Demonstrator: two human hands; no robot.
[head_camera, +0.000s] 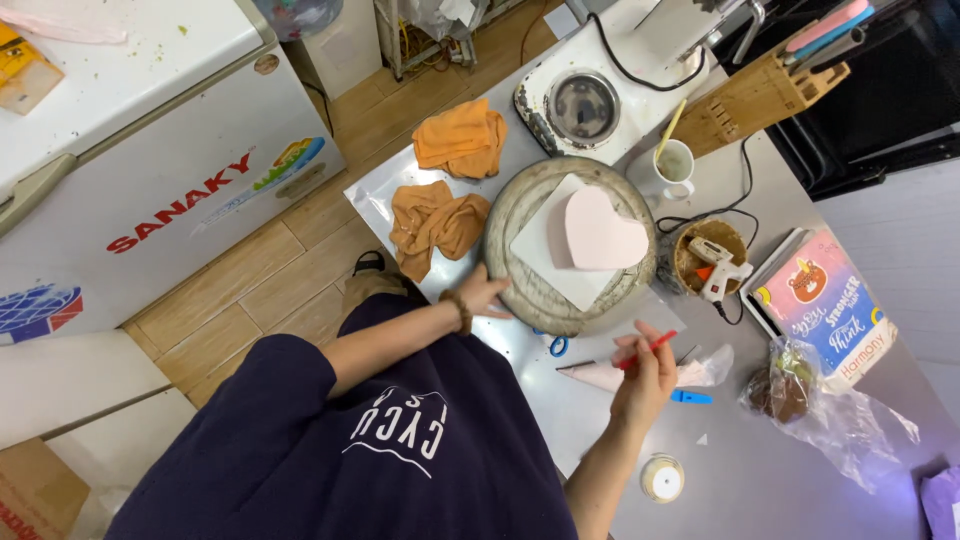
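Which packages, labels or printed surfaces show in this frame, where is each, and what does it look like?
Chest freezer, far left: white, red lettering, a colourful sticker on its front.
Printed box, right of the turntable: flat rectangle, pink, blue and yellow, cartoon picture.
Yellow carton, on the freezer lid: small, partly cut off.
Clear plastic bag, right table edge: crumpled, brown contents.
No screens in view.

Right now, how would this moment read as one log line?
left hand: on turntable rim | right hand: holds red tool | heart cake: on white board

bare steel beside roll of tape; turntable crowds centre
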